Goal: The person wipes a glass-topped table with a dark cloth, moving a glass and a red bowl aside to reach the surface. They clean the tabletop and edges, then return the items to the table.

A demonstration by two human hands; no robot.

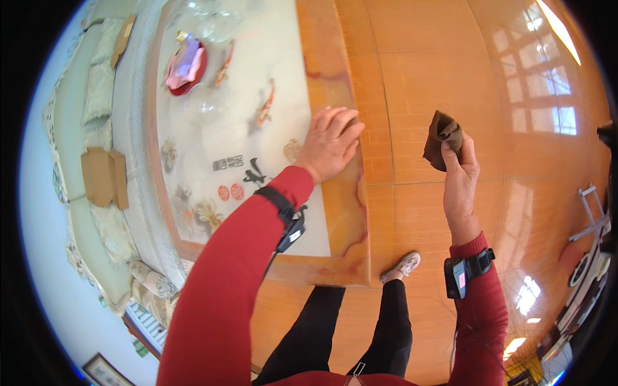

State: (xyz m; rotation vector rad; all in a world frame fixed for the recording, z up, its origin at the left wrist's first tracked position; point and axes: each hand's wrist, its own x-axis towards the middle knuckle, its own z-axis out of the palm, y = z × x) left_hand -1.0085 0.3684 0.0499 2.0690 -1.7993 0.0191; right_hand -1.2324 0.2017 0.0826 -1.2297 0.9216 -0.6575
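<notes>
My right hand holds a dark brown folded cloth over the floor, pinched between thumb and fingers. The cloth's upper end is rolled open. My left hand lies palm down on the amber, stone-patterned border of a table, its fingers bent toward the outer edge. A small brownish patch shows between those fingers; whether it is an object or shadow is unclear, and the palm is hidden. Beside this hand, the pale tabletop bears printed koi, flowers and characters.
A red dish with pink and purple packets stands on the table near clear glassware. Beyond it, a long pale sofa carries cushions and an opened cardboard box. Glossy orange floor tiles lie right of the table. A grey metal frame stands far right.
</notes>
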